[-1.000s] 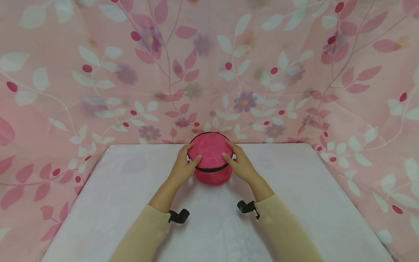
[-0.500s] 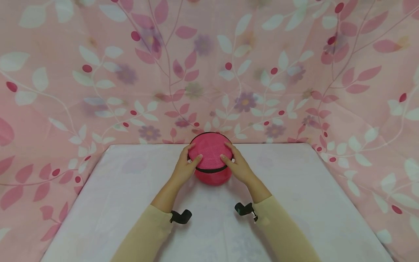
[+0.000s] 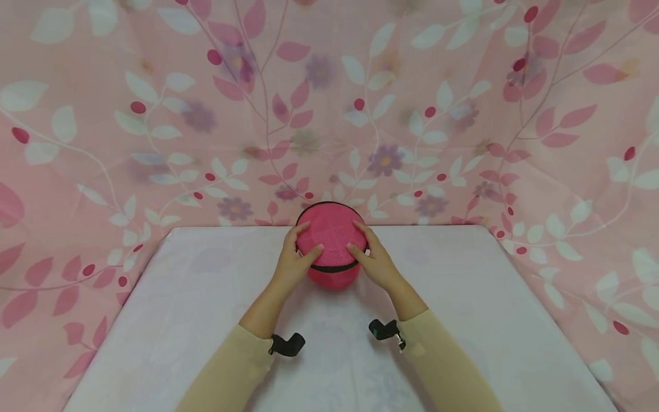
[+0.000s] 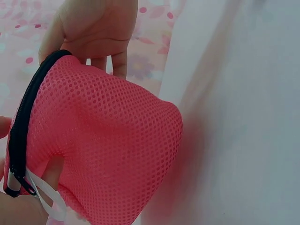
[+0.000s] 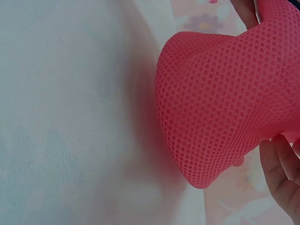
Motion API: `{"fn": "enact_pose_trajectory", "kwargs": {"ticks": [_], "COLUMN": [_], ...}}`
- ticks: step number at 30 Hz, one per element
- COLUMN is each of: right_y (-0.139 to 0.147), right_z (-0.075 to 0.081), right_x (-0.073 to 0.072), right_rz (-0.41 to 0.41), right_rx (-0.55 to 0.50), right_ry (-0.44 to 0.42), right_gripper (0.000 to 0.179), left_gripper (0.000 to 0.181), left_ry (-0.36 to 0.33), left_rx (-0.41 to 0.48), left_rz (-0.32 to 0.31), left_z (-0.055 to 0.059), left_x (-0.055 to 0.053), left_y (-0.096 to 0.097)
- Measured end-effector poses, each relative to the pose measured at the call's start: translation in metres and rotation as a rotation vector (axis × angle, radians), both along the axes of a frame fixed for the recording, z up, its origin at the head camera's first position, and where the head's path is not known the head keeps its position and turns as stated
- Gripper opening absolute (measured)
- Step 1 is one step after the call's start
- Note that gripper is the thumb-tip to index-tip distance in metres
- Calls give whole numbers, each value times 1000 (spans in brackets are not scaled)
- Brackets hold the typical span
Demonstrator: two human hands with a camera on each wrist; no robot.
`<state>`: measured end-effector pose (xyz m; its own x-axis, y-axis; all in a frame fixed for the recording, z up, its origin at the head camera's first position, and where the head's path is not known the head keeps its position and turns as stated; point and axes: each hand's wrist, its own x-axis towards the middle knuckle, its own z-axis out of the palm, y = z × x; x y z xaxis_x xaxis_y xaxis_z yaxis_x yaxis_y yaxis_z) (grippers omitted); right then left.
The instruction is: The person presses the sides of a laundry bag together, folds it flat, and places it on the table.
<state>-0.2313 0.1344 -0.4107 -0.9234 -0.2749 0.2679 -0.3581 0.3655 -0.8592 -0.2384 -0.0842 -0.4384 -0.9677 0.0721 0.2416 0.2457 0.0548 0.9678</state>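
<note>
A round pink mesh laundry bag with a black zipped rim is between my two hands, its flat top facing me. My left hand grips its left edge, thumb over the top face and fingers round the side. On the opposite edge my right hand holds it the same way. In the left wrist view the bag's mesh body bulges toward the table, with a white strap loop beside the left hand. The right wrist view shows the mesh side creased inward, right-hand fingers against it.
A table under a white cloth spreads beneath the arms. Behind it and at both sides hangs a pink floral curtain, close to the bag. Small black cameras jut inward from the wrists.
The bag's top has risen slightly and tipped further toward me, so less of its lower body shows. The left hand has shifted a little to the right; both hands keep their grip.
</note>
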Motion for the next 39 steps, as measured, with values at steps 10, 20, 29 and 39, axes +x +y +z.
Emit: {"fn": "enact_pose_trajectory", "kwargs": {"ticks": [10, 20, 29, 39], "right_y": [2, -3, 0, 2], "right_z": [-27, -7, -37, -36], "right_x": [-15, 1, -16, -17], "right_rz": [-10, 0, -7, 31], "right_rx": [-84, -235, -396, -493], "right_ry": [17, -6, -18, -76], "right_gripper": [63, 59, 60, 64], "left_gripper": [64, 68, 63, 60], "left_ry": [13, -6, -37, -51], "left_rx": [15, 29, 102, 239], "left_rz": [34, 13, 49, 60], "left_z": [-2, -4, -4, -6], "left_x": [3, 7, 7, 7], "left_y": [5, 12, 14, 14]}}
